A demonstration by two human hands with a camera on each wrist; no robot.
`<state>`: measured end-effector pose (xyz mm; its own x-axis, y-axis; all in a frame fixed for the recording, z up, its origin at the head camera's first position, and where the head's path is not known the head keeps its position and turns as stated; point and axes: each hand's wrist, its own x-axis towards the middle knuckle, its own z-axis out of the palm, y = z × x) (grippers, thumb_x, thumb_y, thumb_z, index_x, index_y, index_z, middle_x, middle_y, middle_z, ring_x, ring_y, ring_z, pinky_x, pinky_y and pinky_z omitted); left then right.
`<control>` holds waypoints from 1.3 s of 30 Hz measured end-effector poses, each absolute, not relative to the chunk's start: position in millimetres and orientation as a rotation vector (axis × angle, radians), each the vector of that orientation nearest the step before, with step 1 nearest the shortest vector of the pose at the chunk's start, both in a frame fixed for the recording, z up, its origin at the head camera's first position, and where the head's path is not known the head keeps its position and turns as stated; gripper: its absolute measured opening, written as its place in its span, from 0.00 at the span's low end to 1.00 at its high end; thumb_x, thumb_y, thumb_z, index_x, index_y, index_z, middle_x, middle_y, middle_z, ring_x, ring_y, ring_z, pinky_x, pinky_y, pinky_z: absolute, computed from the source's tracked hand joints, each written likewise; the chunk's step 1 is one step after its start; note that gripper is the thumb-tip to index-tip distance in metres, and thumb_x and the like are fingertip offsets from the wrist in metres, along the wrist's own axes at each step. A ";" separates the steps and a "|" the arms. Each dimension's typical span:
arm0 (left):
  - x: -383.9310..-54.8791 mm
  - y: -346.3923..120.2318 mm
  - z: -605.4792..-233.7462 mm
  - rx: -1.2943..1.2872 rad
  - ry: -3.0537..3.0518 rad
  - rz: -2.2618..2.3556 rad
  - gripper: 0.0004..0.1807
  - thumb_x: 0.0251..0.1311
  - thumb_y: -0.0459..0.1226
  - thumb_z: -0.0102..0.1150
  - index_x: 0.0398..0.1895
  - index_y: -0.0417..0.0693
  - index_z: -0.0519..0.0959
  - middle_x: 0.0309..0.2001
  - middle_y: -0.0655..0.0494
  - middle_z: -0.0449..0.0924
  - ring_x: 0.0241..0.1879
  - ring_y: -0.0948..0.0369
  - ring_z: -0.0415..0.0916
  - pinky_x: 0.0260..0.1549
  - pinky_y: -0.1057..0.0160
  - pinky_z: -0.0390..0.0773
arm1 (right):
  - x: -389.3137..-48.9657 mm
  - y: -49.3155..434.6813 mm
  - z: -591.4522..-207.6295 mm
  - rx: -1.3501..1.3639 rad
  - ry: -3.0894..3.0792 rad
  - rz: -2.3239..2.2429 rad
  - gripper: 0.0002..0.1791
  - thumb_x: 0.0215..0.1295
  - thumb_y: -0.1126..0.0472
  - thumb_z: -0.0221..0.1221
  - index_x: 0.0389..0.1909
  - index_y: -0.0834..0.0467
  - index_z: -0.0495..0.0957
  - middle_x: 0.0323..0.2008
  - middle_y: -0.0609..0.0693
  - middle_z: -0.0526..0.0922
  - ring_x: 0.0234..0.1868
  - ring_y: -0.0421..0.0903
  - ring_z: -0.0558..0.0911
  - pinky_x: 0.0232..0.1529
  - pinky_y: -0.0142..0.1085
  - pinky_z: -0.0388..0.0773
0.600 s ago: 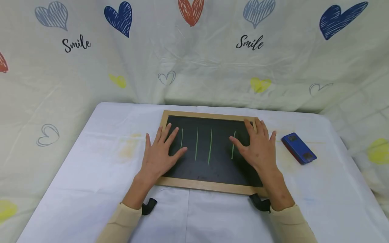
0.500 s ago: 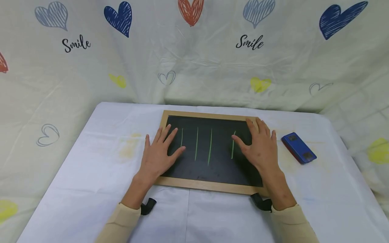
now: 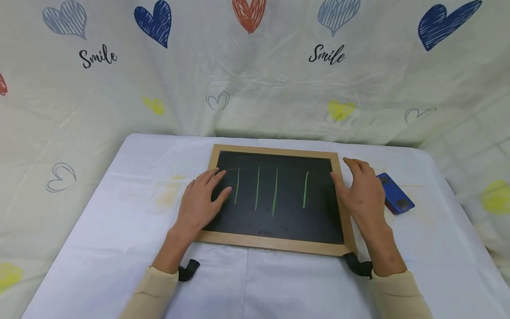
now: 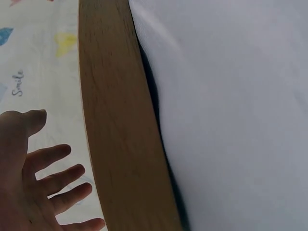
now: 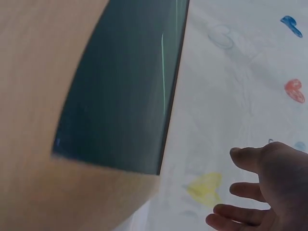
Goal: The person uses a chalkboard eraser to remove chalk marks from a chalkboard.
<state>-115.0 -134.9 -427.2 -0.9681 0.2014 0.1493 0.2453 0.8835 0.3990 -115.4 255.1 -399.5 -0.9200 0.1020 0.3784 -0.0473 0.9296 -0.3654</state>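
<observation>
A small blackboard (image 3: 295, 226) in a wooden frame lies flat on the table. Several upright green lines (image 3: 276, 190) mark its dark surface. My left hand (image 3: 199, 201) is over the board's left edge, fingers loosely bent and thumb apart from them. Past the right side of the frame, my right hand (image 3: 363, 195) hovers with thumb and fingers spread, its thumb overlapping the frame in the head view. Both wrist views show relaxed fingers, left hand (image 4: 43, 183) and right hand (image 5: 269, 187) alike, with nothing in them.
A blue block (image 3: 398, 199) with a red underside and dark squares lies right of the board, partly behind my right hand. White cloth (image 3: 99, 230) covers the table. Behind it hangs a curtain (image 3: 275, 88) printed with hearts and "Smile".
My right hand has moved right, from over the board to beyond its edge, and now partly covers the blue block. My left hand has shifted slightly left, its fingers more bent.
</observation>
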 end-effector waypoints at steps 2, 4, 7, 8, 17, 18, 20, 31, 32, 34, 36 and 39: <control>-115.8 -136.7 -427.1 -0.350 -2.943 -0.666 0.32 0.76 0.56 0.54 0.77 0.54 0.69 0.77 0.47 0.68 0.78 0.47 0.65 0.75 0.38 0.65 | -114.7 260.4 -399.1 -0.056 -2.682 0.522 0.30 0.70 0.52 0.67 0.69 0.61 0.75 0.64 0.70 0.77 0.58 0.72 0.79 0.50 0.66 0.78; -116.7 -138.5 -427.5 -0.350 -2.942 -0.689 0.32 0.76 0.55 0.55 0.77 0.53 0.70 0.77 0.47 0.69 0.77 0.47 0.66 0.75 0.39 0.67 | -114.6 266.1 -399.6 -0.070 -2.675 0.524 0.29 0.70 0.54 0.67 0.68 0.62 0.76 0.63 0.70 0.77 0.57 0.73 0.79 0.48 0.66 0.78; -118.1 -140.9 -428.8 -0.346 -2.949 -0.727 0.32 0.75 0.54 0.56 0.76 0.52 0.71 0.76 0.46 0.70 0.76 0.46 0.66 0.74 0.40 0.69 | -114.5 274.0 -400.3 -0.093 -2.672 0.529 0.28 0.70 0.55 0.67 0.67 0.63 0.76 0.62 0.71 0.77 0.56 0.73 0.79 0.48 0.67 0.78; -118.5 -141.7 -429.3 -0.344 -2.955 -0.739 0.32 0.75 0.53 0.57 0.76 0.52 0.71 0.76 0.46 0.69 0.76 0.46 0.66 0.73 0.40 0.69 | -114.5 276.4 -400.7 -0.100 -2.670 0.534 0.28 0.70 0.55 0.67 0.67 0.63 0.76 0.62 0.71 0.78 0.56 0.73 0.80 0.48 0.67 0.78; -120.7 -148.9 -432.6 -0.314 -3.015 -0.815 0.32 0.76 0.53 0.56 0.78 0.54 0.69 0.78 0.46 0.66 0.78 0.45 0.63 0.74 0.40 0.68 | -114.8 297.2 -401.4 -0.207 -2.712 0.560 0.28 0.72 0.56 0.65 0.68 0.63 0.76 0.64 0.72 0.76 0.60 0.74 0.77 0.50 0.69 0.77; -120.9 -149.7 -432.8 -0.315 -3.022 -0.819 0.32 0.76 0.52 0.56 0.78 0.54 0.68 0.79 0.46 0.65 0.78 0.45 0.63 0.75 0.40 0.67 | -115.0 299.6 -401.1 -0.224 -2.723 0.559 0.28 0.72 0.55 0.64 0.68 0.63 0.75 0.64 0.72 0.75 0.61 0.74 0.76 0.51 0.70 0.77; -121.2 -151.2 -433.3 -0.316 -3.038 -0.822 0.32 0.76 0.51 0.57 0.78 0.54 0.68 0.79 0.45 0.64 0.79 0.44 0.61 0.75 0.39 0.66 | -115.6 304.5 -400.9 -0.259 -2.749 0.562 0.28 0.73 0.55 0.63 0.69 0.63 0.74 0.66 0.73 0.74 0.63 0.75 0.75 0.54 0.72 0.75; -122.7 -164.1 -435.9 -0.338 -3.064 -0.795 0.32 0.74 0.44 0.61 0.78 0.51 0.68 0.80 0.42 0.61 0.79 0.42 0.59 0.75 0.38 0.66 | -116.7 341.2 -408.9 -0.373 -2.883 0.583 0.32 0.75 0.51 0.59 0.72 0.64 0.70 0.70 0.76 0.68 0.67 0.78 0.70 0.57 0.74 0.71; -122.8 -165.3 -436.3 -0.338 -3.065 -0.802 0.32 0.74 0.44 0.61 0.78 0.50 0.68 0.80 0.42 0.61 0.79 0.42 0.59 0.75 0.39 0.67 | -116.3 344.6 -409.7 -0.381 -2.893 0.586 0.32 0.76 0.50 0.59 0.73 0.64 0.70 0.70 0.76 0.67 0.66 0.79 0.70 0.56 0.75 0.71; -122.8 -167.4 -437.3 -0.340 -3.067 -0.815 0.32 0.74 0.43 0.61 0.78 0.50 0.68 0.80 0.42 0.61 0.79 0.42 0.59 0.75 0.38 0.67 | -115.4 350.6 -411.0 -0.402 -2.916 0.585 0.33 0.76 0.49 0.59 0.73 0.65 0.69 0.70 0.77 0.66 0.64 0.81 0.69 0.54 0.75 0.71; -122.6 -169.1 -438.4 -0.347 -3.067 -0.825 0.32 0.74 0.43 0.61 0.78 0.49 0.68 0.80 0.41 0.61 0.79 0.42 0.59 0.74 0.38 0.67 | -114.6 356.0 -412.3 -0.419 -2.934 0.583 0.34 0.76 0.48 0.58 0.74 0.66 0.67 0.70 0.79 0.65 0.63 0.82 0.69 0.53 0.76 0.71; -122.1 -170.7 -439.4 -0.351 -3.069 -0.838 0.32 0.74 0.43 0.61 0.78 0.49 0.67 0.80 0.41 0.60 0.79 0.41 0.59 0.74 0.38 0.67 | -113.4 363.3 -414.6 -0.426 -2.958 0.579 0.35 0.76 0.47 0.57 0.73 0.67 0.67 0.69 0.80 0.65 0.63 0.81 0.68 0.51 0.76 0.71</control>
<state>-122.1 -170.7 -439.4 -0.9743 0.2252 0.0011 0.1945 0.8390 0.5082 -113.4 363.3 -414.6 -0.9562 0.2897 0.0420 0.2525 0.8889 -0.3823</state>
